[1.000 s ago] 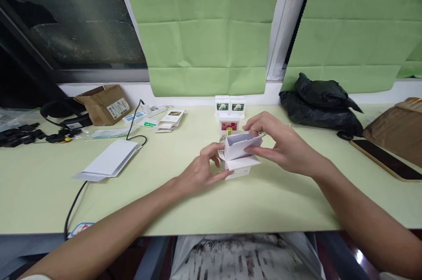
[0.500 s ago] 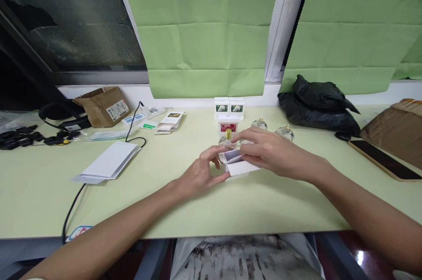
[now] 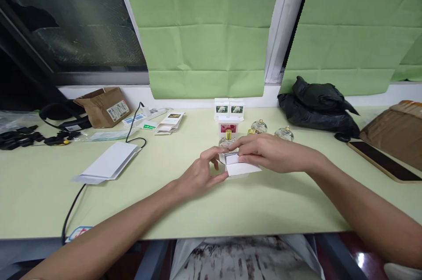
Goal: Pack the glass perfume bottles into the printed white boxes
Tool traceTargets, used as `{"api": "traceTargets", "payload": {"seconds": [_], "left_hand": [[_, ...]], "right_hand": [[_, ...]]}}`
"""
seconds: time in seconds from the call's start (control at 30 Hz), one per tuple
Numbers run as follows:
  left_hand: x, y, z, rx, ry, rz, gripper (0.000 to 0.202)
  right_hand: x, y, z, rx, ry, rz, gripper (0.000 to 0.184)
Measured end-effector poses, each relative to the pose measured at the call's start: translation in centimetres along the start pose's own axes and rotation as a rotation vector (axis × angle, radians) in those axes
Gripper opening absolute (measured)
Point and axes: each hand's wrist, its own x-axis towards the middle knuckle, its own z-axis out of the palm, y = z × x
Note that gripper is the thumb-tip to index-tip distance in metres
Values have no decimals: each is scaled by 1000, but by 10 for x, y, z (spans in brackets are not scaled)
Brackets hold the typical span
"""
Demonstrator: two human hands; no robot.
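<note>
A small white carton lies low over the middle of the table, its flap spread toward me. My left hand is closed around its left end, thumb and fingers on opposite sides. The fingers of my right hand pinch at the carton's opening, where a pale inner panel shows. Just beyond the hands stands a glass perfume bottle with a gold neck. Another gold top peeks out behind my right hand. Two round glass bottles, a nearer-left one and a right one, stand farther back.
Behind are two white boxes with flower pictures and a box with a red picture. Flattened cartons and white folded card lie left. Black bags, a phone and a brown parcel are right.
My right hand has shifted slightly, uncovering the gold top behind it. The inner panel at the carton's opening now looks lighter and flatter. My left hand stays almost in place.
</note>
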Motion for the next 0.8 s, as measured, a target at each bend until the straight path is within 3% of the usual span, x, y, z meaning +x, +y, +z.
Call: {"api": "traceTargets", "payload": {"seconds": [0.17,0.37,0.53,0.67,0.8], "left_hand": [[1,0,-1,-21,3,-28,71],[7,6,-5,-42,-11,49,70],[10,9,-8,-31,-16,2,64],[10,5,-12,-17,-47,-72,54],[12,7,-17,11,-61,-99,47]], "right_hand": [[-5,4,-7,37,-54,59,32],[-12,7,-4,38,-126,30,40],[-11,8,0,117,-166,26,33],[-11,10,-2,151,-97,28,38],[-13,16,1,165,72,-2,32]]}}
